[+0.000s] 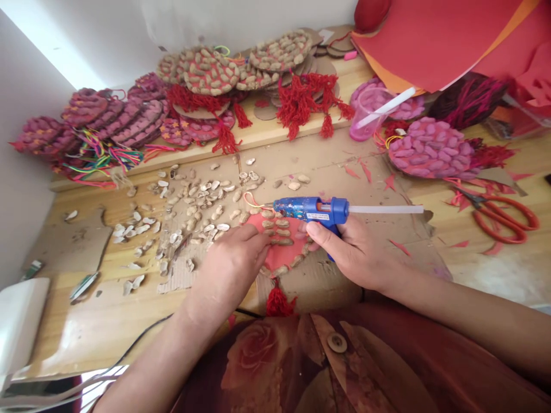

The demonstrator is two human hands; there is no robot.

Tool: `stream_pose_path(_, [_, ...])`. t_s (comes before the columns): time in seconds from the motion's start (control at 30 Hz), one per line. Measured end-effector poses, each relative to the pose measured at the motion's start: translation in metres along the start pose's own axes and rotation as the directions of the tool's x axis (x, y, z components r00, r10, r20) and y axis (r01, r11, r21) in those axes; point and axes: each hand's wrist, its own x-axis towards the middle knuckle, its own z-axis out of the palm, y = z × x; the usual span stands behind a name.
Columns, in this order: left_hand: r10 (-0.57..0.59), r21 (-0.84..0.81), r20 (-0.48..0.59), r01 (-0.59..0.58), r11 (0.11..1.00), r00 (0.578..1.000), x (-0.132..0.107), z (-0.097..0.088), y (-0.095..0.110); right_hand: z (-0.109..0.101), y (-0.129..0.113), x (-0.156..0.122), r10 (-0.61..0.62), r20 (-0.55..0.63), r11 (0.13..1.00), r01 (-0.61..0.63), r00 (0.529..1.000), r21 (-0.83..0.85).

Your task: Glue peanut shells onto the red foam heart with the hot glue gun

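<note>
A blue glue gun (pixel 312 211) rests in my right hand (pixel 355 249), its fingers wrapped round the handle and its nozzle pointing left. From its back end sticks out a long white glue stick (pixel 385 209). Beneath it lies a red round disc (pixel 287 251) with peanuts (pixel 283 233) in rows and round its edge. A red tassel (pixel 279 299) hangs from the near side of this disc, and a yellow cord loop (pixel 252 199) is at the far side. My left hand (pixel 235 267) is at the disc's left part, fingers pressed together; what they pinch is hidden.
Loose peanuts and shells (pixel 206 198) cover the cardboard sheet (pixel 333 166) at left. Orange-handled scissors (pixel 501 215) lie right, near a pink peanut-covered disc (pixel 430 148). A pink cup (pixel 368 115) stands behind. Finished-looking discs (pixel 210 70) are stacked along the back shelf.
</note>
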Motion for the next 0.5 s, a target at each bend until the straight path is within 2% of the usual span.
stream_pose_path(0.1, [0.016,-0.042,-0.053,-0.018,0.999,0.998,-0.005,0.000,-0.001,0.000,0.000,0.001,-0.012,0.002,1.000,0.012,1.000,0.012])
stream_pose_path(0.3, [-0.074,-0.091,-0.234,0.053,0.994,0.969,-0.018,-0.001,-0.003,-0.002,-0.002,0.000,0.012,0.012,1.000,-0.012,1.000,0.014])
stream_pose_path(0.5, [-0.064,-0.009,-0.251,0.064,0.998,0.966,-0.018,0.007,0.000,0.000,0.002,0.000,-0.014,0.010,0.999,0.014,1.000,0.034])
